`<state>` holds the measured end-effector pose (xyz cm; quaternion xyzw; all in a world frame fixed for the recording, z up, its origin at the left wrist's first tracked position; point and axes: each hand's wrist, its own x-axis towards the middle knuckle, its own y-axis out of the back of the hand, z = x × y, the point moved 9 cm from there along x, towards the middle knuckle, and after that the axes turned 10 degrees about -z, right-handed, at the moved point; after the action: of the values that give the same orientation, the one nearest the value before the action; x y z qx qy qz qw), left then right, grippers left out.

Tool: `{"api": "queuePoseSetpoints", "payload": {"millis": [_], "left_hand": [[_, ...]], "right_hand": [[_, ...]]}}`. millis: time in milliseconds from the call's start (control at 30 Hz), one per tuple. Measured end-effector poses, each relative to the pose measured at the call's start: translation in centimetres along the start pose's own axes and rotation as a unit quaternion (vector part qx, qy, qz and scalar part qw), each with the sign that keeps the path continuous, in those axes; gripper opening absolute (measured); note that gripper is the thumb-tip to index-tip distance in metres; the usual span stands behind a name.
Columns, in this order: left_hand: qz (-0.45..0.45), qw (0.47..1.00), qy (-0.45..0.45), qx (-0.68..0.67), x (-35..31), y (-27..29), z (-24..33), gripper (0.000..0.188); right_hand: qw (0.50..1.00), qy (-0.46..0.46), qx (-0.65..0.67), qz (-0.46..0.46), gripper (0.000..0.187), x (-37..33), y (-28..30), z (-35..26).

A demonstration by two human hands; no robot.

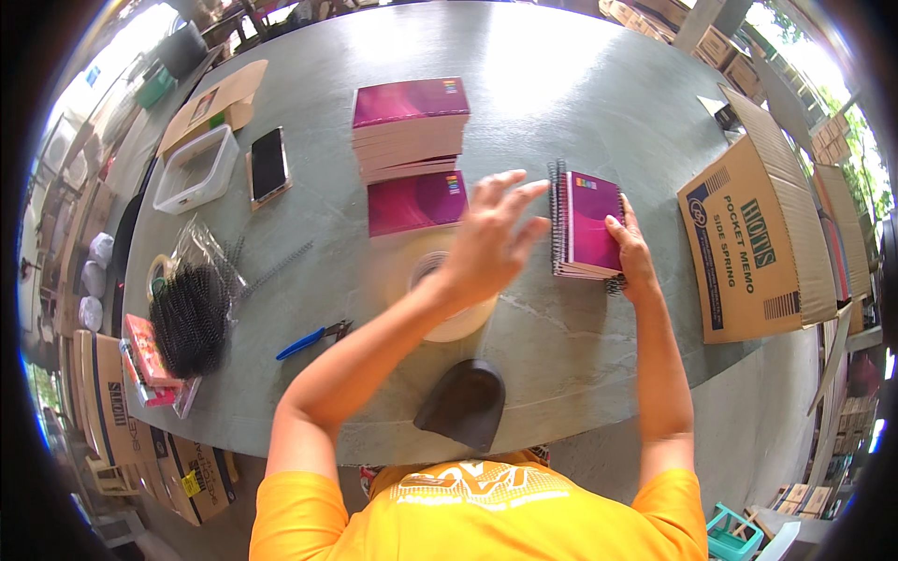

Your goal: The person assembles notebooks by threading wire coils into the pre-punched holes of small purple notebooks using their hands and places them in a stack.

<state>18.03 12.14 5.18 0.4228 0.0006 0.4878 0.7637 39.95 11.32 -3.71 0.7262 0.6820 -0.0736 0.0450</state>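
My right hand (633,251) grips the right side of a small stack of purple spiral notebooks (594,220), thumb on the top cover. Black coils run along the stack's left edge. My left hand (496,238) is raised to the left of them, fingers spread and holding nothing. Beneath that hand and forearm sits a round beige disc (463,325), blurred and partly hidden. Just beyond, a tall stack of purple booklets (410,105) stands behind a lower purple pile (414,201).
Blue-handled cutters (304,344), a black rounded object (465,404) and a loose coil (276,269) lie nearer me. At left are a bundle of black coils (190,318), a phone (268,165) and a clear plastic container (222,161). An open cardboard box (762,252) stands at right.
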Motion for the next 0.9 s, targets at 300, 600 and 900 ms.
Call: {"api": "queuePoseSetpoints", "payload": {"millis": [300,600,900], "left_hand": [[0.001,0.940,0.007,0.341,-9.3,8.7,-9.5,0.038],[0.035,0.981,-0.037,0.187,-9.1,10.3,-3.2,0.024],[0.057,0.895,0.188,0.400,-18.4,15.4,-17.8,0.032]], "right_hand": [[0.809,0.130,-0.543,0.183,0.073,0.1,0.4,-6.9],[0.667,0.419,-0.593,-0.167,0.037,-4.1,-24.4,-9.0],[0.699,0.347,-0.609,-0.142,0.017,-4.8,-26.1,-8.5]]}}
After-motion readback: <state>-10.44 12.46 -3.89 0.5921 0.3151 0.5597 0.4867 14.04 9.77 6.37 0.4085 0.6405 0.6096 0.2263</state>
